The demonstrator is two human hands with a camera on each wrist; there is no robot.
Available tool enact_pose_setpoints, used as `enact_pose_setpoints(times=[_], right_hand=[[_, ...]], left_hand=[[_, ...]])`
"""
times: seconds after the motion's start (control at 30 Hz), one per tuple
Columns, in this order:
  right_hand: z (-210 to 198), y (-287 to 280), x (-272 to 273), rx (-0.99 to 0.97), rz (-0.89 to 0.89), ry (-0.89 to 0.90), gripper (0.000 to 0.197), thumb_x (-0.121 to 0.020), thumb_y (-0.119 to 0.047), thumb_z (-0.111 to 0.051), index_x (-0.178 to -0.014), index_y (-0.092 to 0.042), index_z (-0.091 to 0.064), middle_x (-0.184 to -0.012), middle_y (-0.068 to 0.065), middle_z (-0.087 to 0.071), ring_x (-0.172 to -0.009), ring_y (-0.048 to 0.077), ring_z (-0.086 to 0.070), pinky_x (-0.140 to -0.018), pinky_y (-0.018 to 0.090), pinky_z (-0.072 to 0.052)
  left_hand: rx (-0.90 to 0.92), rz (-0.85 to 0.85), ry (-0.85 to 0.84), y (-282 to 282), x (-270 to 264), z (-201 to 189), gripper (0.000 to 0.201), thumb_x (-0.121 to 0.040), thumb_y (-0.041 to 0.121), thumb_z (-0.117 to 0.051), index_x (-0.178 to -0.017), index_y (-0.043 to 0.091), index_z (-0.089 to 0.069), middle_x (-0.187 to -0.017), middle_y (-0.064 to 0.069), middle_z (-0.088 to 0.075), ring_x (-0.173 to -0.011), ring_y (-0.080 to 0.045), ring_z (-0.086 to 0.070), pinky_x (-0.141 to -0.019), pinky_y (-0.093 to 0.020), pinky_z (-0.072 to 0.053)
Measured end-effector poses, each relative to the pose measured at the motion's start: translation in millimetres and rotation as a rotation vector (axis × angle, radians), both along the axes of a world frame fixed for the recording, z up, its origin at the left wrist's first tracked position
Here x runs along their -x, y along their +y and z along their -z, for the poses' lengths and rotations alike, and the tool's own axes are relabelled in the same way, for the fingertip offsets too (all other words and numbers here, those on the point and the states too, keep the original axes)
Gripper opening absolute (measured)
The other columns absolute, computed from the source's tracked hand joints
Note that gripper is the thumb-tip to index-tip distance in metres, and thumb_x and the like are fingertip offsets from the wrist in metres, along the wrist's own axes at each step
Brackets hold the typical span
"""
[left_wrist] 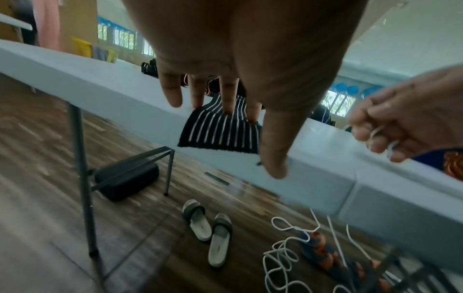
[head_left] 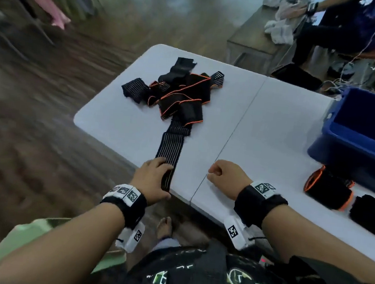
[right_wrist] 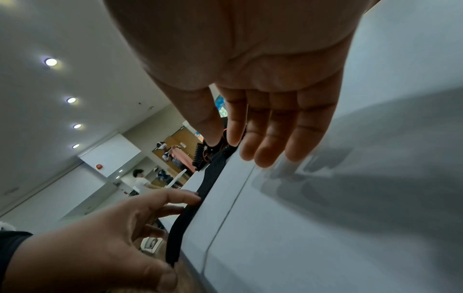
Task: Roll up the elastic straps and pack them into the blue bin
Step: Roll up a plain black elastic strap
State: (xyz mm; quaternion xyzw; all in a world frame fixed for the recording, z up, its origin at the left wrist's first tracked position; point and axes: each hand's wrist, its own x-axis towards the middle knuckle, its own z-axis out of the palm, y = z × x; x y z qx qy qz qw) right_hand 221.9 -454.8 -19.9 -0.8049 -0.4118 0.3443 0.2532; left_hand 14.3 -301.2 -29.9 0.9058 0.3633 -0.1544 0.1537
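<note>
A pile of black elastic straps with orange edging (head_left: 179, 89) lies on the white table (head_left: 262, 125). One white-striped strap (head_left: 172, 147) runs from the pile to the near edge, and its end (left_wrist: 220, 130) hangs slightly over. My left hand (head_left: 165, 174) presses straight fingers (left_wrist: 229, 103) on that end, with the thumb down over the table edge. My right hand (head_left: 215, 171) hovers just above the table to the right, loosely curled and holding nothing (right_wrist: 238, 150). The blue bin (head_left: 344, 153) stands at the right.
A rolled orange-edged strap (head_left: 327, 190) and another black roll (head_left: 373, 214) sit in front of the bin. Under the table lie sandals (left_wrist: 208, 228) and white cords (left_wrist: 280, 263), beside a table leg (left_wrist: 82, 178). A person works at another table (head_left: 255, 34) behind.
</note>
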Motion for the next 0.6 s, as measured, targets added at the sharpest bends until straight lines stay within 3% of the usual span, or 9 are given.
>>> enact_pose_setpoints(times=[0.1,0.2,0.33,0.5,0.57,0.6], right_hand=[[-2,15,7,0.002,-0.043,-0.003,0.01,-0.091,-0.028,-0.061,-0.098,-0.021,-0.064,-0.097,-0.003,-0.064,-0.091,0.016,-0.059,-0.079,0.028,-0.046],[-3,24,13,0.002,-0.057,0.014,0.01,-0.09,-0.028,-0.063,-0.098,-0.022,-0.064,-0.094,-0.003,-0.065,-0.088,0.017,-0.061,-0.081,0.033,-0.051],[-5,34,18,0.004,-0.078,0.041,0.01,-0.089,-0.027,-0.062,-0.099,-0.026,-0.061,-0.086,-0.006,-0.062,-0.084,0.018,-0.062,-0.08,0.034,-0.052],[-14,50,29,-0.039,-0.102,0.143,0.029,-0.086,-0.023,-0.065,-0.112,-0.033,-0.057,-0.085,0.005,-0.071,-0.078,0.021,-0.069,-0.073,0.036,-0.056],[-18,60,34,-0.066,-0.1,0.116,0.022,-0.088,-0.022,-0.065,-0.105,-0.032,-0.055,-0.084,0.003,-0.07,-0.077,0.019,-0.068,-0.072,0.035,-0.056],[-21,65,36,-0.068,-0.089,0.09,0.01,-0.09,-0.022,-0.063,-0.097,-0.025,-0.057,-0.081,0.002,-0.07,-0.076,0.018,-0.067,-0.071,0.036,-0.055]], left_hand=[[-0.052,0.013,-0.044,-3,2,4,0.074,-0.075,0.024,-0.074,-0.144,0.031,-0.047,-0.158,0.002,-0.034,-0.138,-0.032,-0.038,-0.114,-0.044,-0.038],[0.026,-0.024,-0.161,-3,-1,3,0.061,-0.08,0.005,-0.06,-0.137,0.026,-0.054,-0.149,0.003,-0.046,-0.129,-0.031,-0.042,-0.111,-0.04,-0.039],[0.108,-0.103,-0.307,2,1,-4,0.031,-0.09,0.017,-0.061,-0.12,0.024,-0.06,-0.116,0.0,-0.069,-0.108,-0.02,-0.063,-0.095,-0.034,-0.051],[0.167,-0.205,-0.519,8,1,-11,0.016,-0.095,0.024,-0.063,-0.11,0.024,-0.066,-0.096,0.005,-0.073,-0.089,-0.014,-0.066,-0.082,-0.03,-0.053],[0.201,-0.228,-0.576,18,-3,-12,0.015,-0.097,0.025,-0.06,-0.111,0.024,-0.067,-0.091,0.007,-0.071,-0.084,-0.012,-0.065,-0.078,-0.028,-0.052],[0.224,-0.226,-0.598,24,-5,-12,0.015,-0.098,0.026,-0.059,-0.111,0.025,-0.067,-0.09,0.008,-0.07,-0.083,-0.011,-0.065,-0.078,-0.028,-0.052]])
